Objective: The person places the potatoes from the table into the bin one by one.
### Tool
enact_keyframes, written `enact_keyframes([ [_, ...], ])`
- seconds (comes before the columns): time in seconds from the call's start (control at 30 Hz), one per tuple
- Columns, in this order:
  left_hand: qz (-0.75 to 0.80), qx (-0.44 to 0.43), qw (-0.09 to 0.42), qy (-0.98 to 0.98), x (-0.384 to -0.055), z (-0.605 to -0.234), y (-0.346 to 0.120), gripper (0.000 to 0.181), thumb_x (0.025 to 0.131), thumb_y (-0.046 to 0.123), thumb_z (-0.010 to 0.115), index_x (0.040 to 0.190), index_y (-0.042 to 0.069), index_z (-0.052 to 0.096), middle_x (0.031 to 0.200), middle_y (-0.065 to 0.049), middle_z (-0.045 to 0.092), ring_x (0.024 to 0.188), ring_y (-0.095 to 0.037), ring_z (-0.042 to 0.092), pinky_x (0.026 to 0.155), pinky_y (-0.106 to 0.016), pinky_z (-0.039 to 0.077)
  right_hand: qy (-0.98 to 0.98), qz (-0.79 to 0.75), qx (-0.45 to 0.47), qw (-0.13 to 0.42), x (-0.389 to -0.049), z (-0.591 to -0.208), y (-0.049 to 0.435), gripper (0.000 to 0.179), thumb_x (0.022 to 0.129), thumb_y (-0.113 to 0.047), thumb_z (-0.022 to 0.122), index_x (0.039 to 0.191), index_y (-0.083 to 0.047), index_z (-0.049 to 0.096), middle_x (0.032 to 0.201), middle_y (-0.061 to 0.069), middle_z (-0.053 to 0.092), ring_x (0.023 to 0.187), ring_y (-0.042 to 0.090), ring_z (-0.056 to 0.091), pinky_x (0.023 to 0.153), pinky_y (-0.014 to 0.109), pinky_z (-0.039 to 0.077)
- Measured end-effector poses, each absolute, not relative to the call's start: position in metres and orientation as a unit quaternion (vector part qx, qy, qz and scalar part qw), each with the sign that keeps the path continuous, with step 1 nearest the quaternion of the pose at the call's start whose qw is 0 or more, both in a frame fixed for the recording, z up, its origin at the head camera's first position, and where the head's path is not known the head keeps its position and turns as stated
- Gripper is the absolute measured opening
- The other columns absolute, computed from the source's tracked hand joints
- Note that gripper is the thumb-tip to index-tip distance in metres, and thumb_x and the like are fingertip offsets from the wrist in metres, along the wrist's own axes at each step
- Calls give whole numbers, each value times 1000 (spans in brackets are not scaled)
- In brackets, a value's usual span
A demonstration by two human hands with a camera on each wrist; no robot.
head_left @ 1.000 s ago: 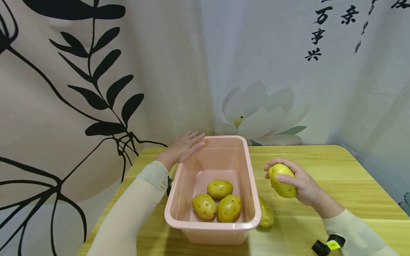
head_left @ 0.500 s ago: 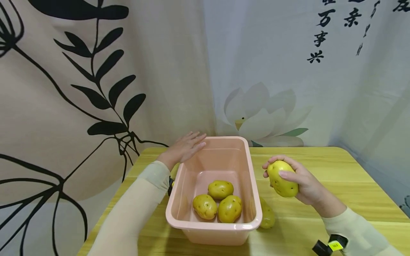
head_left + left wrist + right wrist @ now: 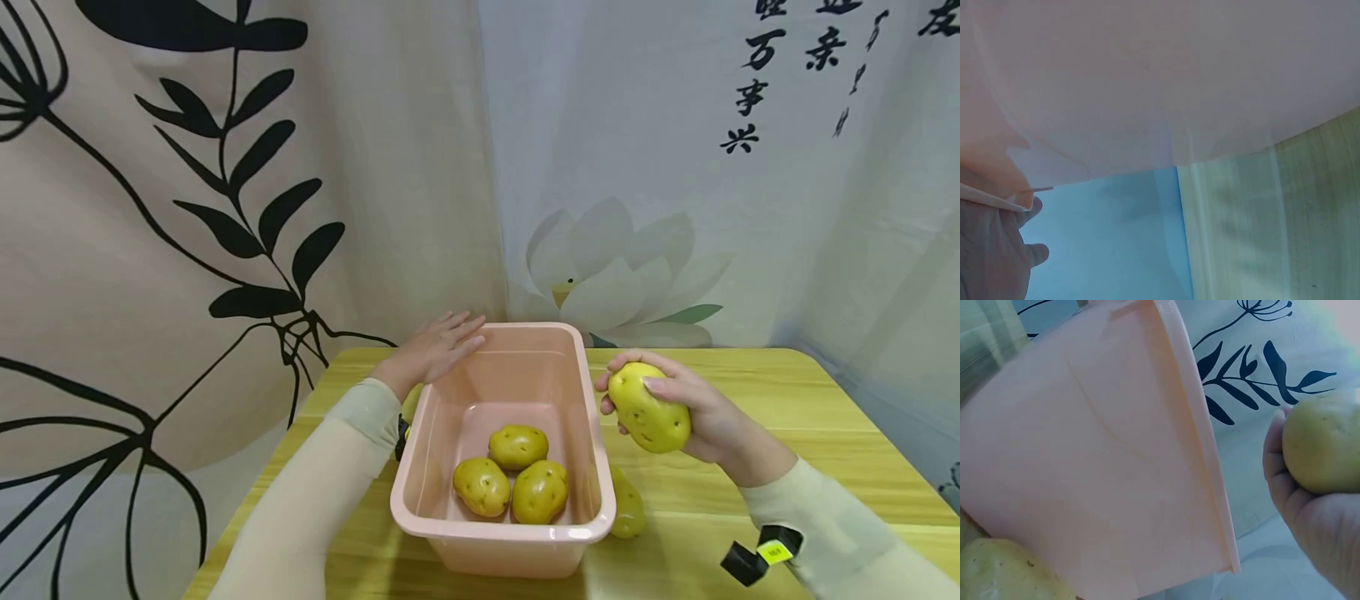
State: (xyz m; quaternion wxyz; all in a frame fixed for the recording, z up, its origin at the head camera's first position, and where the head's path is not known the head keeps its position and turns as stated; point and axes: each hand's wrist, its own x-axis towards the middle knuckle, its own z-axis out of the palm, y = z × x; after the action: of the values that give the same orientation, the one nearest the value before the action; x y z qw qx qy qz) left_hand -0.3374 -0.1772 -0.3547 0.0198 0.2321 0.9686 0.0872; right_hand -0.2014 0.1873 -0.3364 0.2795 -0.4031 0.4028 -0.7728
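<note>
My right hand (image 3: 705,408) grips a yellow potato (image 3: 649,408) in the air, just right of a pink plastic tub (image 3: 502,530). In the right wrist view the fingers curl round that potato (image 3: 1325,444), level with the tub's rim. My left hand (image 3: 431,354) rests on the tub's far left corner with its fingers extended over the rim. Several potatoes are about: a group lies on the tub floor, including one potato (image 3: 518,447) at the back. Another potato (image 3: 627,504) sits on the table against the tub's right side, partly hidden by it.
The tub stands on a wood-grain table (image 3: 750,375). Behind the left wrist, a yellow thing (image 3: 411,404) shows partly beside the tub. A printed curtain (image 3: 405,167) hangs behind the table. The right sleeve carries a black wrist device (image 3: 761,557).
My right hand has moved left and slightly up, bringing the held potato closer to the tub's right rim. The left hand stays on the corner.
</note>
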Motion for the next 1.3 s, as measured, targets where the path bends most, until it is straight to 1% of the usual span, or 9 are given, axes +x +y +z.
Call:
enact_keyframes([
  [0.23,88,236,19,967,-336,-354,-178,66,96,67,14,154,35,19,160,-3,14,147,-31,6,116,-52,5,377,-769,-413,311,-205,-328,172,42,101,-2,13,132,8,39,128,23,47,109,34,53,86,40,50],
  [0.37,89,241,17,966,-336,-354,-178,65,97,66,16,154,34,19,160,-4,15,146,-32,7,115,-53,6,387,-761,-410,321,-208,-326,166,41,101,-1,15,132,7,40,127,23,47,109,34,55,86,40,51],
  [0.53,87,245,10,966,-337,-355,-178,66,96,67,15,153,34,21,160,-4,16,146,-33,9,115,-54,8,410,-747,-407,328,-213,-325,159,39,100,0,19,131,4,43,126,21,48,108,32,56,85,38,52],
  [0.73,89,244,15,965,-337,-355,-178,65,97,66,16,154,34,21,160,-4,16,146,-32,8,115,-53,8,482,-721,-390,309,-219,-326,148,30,100,-5,33,125,-3,49,119,16,51,103,29,58,84,37,53],
  [0.87,87,242,17,966,-337,-355,-178,65,97,66,15,154,34,21,160,-4,16,146,-32,8,115,-54,8,512,-702,-389,305,-224,-326,139,26,98,-8,43,122,-3,50,116,16,52,101,29,59,84,38,53],
  [1.07,86,234,17,968,-338,-355,-178,66,96,68,15,153,36,20,160,-3,15,146,-32,8,115,-53,7,552,-667,-405,296,-229,-324,127,29,94,-13,55,121,-2,52,117,18,53,99,28,60,82,39,54],
  [1.2,89,228,19,969,-339,-356,-177,67,95,70,15,153,37,19,160,-1,15,147,-30,7,116,-52,6,586,-639,-399,297,-233,-323,120,35,91,-16,63,122,-3,52,120,24,50,99,28,59,80,38,54],
  [1.3,89,227,19,970,-340,-357,-177,67,94,70,15,153,37,19,160,-1,15,147,-30,7,115,-53,6,614,-611,-404,295,-237,-324,114,39,89,-17,67,121,-2,52,120,26,50,99,32,58,79,38,53],
])
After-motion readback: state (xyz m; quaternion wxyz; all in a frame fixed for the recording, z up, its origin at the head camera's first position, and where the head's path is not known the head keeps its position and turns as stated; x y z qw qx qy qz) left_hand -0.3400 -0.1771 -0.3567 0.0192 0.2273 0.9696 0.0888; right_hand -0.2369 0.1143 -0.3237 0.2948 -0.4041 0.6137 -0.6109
